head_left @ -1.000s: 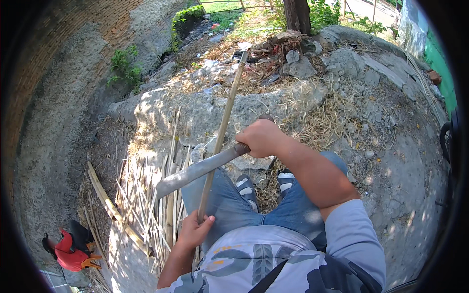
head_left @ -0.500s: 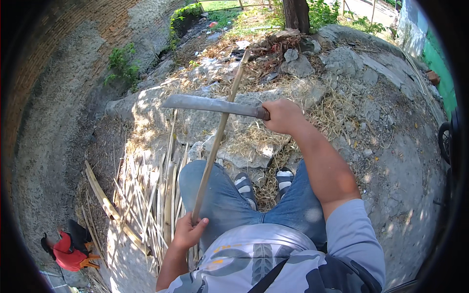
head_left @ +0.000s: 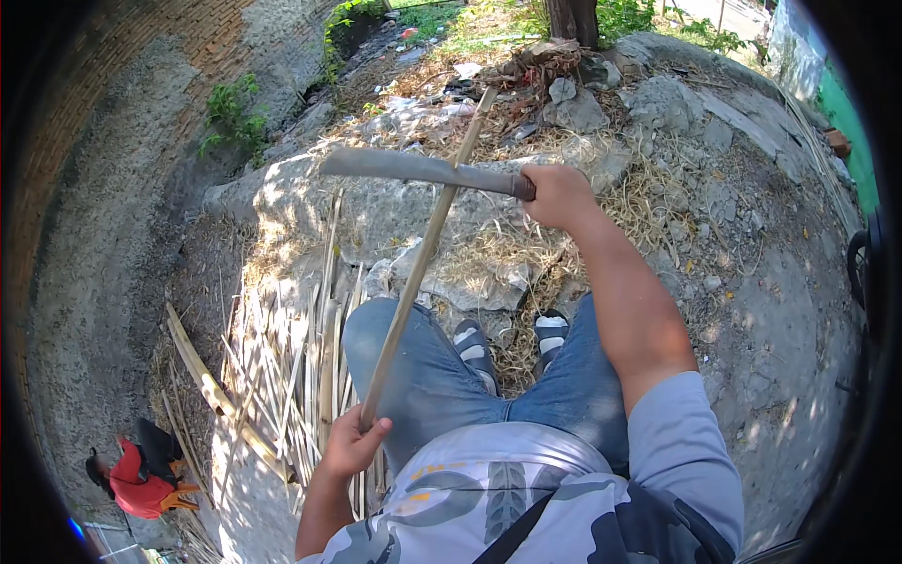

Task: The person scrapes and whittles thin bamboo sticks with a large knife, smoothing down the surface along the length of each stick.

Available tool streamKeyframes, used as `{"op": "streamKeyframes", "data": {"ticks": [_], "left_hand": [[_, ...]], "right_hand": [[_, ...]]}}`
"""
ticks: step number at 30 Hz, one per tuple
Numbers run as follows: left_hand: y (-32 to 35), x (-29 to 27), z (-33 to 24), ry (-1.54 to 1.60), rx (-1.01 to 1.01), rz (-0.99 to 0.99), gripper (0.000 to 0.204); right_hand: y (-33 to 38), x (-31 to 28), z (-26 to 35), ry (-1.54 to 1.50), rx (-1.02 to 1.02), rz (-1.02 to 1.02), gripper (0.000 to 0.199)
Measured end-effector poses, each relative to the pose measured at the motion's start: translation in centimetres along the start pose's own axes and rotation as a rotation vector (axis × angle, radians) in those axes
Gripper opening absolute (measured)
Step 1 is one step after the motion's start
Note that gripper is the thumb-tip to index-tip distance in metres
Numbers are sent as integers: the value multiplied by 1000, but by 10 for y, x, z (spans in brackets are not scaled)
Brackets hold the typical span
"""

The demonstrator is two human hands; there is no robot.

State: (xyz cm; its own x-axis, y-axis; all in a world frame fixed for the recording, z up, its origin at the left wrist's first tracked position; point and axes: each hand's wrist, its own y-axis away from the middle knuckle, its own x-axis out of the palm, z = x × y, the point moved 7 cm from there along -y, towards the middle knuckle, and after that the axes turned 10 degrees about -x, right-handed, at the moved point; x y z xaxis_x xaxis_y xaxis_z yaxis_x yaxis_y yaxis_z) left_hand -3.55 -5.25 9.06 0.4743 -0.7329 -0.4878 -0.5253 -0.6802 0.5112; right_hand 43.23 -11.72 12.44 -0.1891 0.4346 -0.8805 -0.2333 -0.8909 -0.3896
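My left hand (head_left: 352,442) grips the near end of a long thin bamboo stick (head_left: 423,254) that slants away from me over my left knee towards a rubble heap. My right hand (head_left: 556,193) is raised in front of me and shut on the handle of a long grey blade (head_left: 413,169). The blade lies level, pointing left, and crosses the stick near its upper part. I sit with both legs in blue jeans, striped sandals on my feet.
A pile of split bamboo strips (head_left: 291,367) lies on the ground at my left. Broken concrete and dry straw (head_left: 489,254) sit ahead of my feet. A person in a red shirt (head_left: 141,475) crouches at lower left beside a brick wall (head_left: 85,169).
My right hand has lifted the blade from low against the stick to a raised, level position higher up. The left hand has kept its hold on the stick.
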Motion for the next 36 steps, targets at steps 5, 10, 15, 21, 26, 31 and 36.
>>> {"op": "streamKeyframes", "data": {"ticks": [5, 10, 15, 21, 26, 31, 36], "left_hand": [[-2, -9, 0, -71, -43, 7, 34], [-3, -1, 6, -85, 6, -58, 32], [-14, 8, 0, 18, 66, -25, 30], [-7, -9, 1, -50, 35, -55, 28], [11, -27, 9, -58, -55, 7, 30], [1, -24, 21, -111, -53, -28, 32], [3, -12, 27, -15, -75, -32, 33]], "right_hand": [[10, -9, -18, 1, 348, 37, 20], [1, -3, 15, -27, 206, 55, 19], [-3, 11, 85, 2, -260, 152, 19], [-4, 11, 71, 70, -340, 142, 19], [11, -6, -25, -79, 303, -5, 18], [13, 8, -26, 4, 341, 92, 21], [2, 7, 10, -23, 146, 146, 21]]}}
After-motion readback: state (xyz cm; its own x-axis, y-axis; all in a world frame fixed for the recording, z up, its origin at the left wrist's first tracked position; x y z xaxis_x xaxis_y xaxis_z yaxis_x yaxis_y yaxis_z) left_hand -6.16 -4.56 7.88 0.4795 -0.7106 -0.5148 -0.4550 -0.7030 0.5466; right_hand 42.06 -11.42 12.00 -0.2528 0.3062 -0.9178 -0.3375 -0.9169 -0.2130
